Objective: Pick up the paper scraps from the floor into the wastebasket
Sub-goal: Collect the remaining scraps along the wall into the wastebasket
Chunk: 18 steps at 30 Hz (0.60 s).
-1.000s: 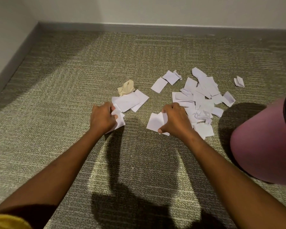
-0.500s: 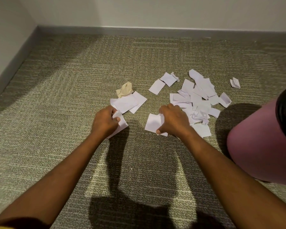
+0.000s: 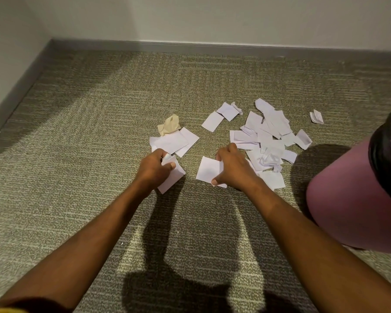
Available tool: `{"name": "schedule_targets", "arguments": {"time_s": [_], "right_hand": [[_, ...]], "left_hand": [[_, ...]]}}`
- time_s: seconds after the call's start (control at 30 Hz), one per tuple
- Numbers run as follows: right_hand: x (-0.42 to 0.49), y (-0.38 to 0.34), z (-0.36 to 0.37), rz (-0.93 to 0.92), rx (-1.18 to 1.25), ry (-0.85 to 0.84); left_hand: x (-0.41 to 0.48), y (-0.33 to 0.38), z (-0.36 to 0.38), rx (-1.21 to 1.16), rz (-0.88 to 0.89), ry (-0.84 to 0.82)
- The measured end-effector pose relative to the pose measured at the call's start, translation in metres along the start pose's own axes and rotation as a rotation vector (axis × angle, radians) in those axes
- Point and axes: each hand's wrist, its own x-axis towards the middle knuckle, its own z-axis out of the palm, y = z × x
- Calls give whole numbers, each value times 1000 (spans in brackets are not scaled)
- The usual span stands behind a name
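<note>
Several white paper scraps lie scattered on the carpet ahead. My left hand is closed on a white scrap beside a small group of scraps. My right hand pinches another white scrap at the near edge of the larger pile. A crumpled tan paper ball sits behind the left group. One lone folded scrap lies far right. The pink wastebasket with a black liner stands at the right edge.
Grey baseboard and white walls bound the carpet at the back and left, forming a corner. My arms cast dark shadows on the carpet near me.
Both hands have drawn slightly toward me with their scraps. The left hand's scrap has come further out from under the small group.
</note>
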Motion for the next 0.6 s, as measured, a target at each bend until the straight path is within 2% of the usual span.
{"name": "schedule_targets", "arguments": {"time_s": [0.3, 0.47, 0.6], "right_hand": [[-5, 5, 11, 3, 197, 53], [-15, 7, 18, 82, 261, 115], [-29, 6, 3, 214, 640, 126]], "left_hand": [[-3, 3, 1, -69, -29, -22], [-7, 12, 2, -154, -52, -51], [-14, 22, 5, -255, -49, -77]]}}
